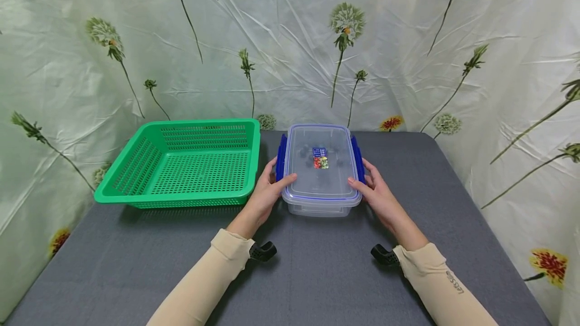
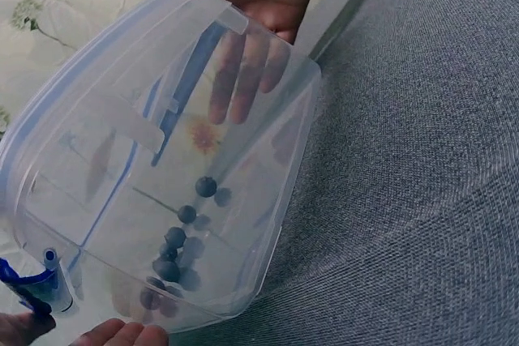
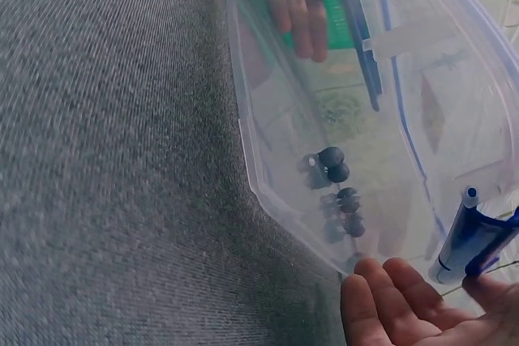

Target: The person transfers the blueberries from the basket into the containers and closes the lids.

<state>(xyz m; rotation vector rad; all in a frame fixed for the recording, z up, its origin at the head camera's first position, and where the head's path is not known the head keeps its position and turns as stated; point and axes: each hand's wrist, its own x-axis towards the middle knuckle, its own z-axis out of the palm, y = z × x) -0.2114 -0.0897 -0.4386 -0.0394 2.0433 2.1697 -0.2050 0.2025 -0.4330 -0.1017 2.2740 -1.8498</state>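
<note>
Between both hands is a clear plastic food container (image 1: 321, 180) with a blue-edged lid and a small coloured label. My left hand (image 1: 265, 190) holds its left side, thumb on top of the lid and fingers along the wall. On the opposite side my right hand (image 1: 379, 194) holds it the same way. Blue side clips (image 1: 358, 157) stand out from the lid near the fingers. Through the wall, several dark round blueberries (image 2: 206, 187) show on the container's bottom in the left wrist view; more blueberries (image 3: 331, 157) appear in the right wrist view.
A green perforated basket (image 1: 204, 200) stands just left of the container, close to my left hand. Both rest on a grey cloth-covered table (image 1: 317, 275). Behind the table hangs a pale curtain (image 1: 290, 39) printed with dandelions.
</note>
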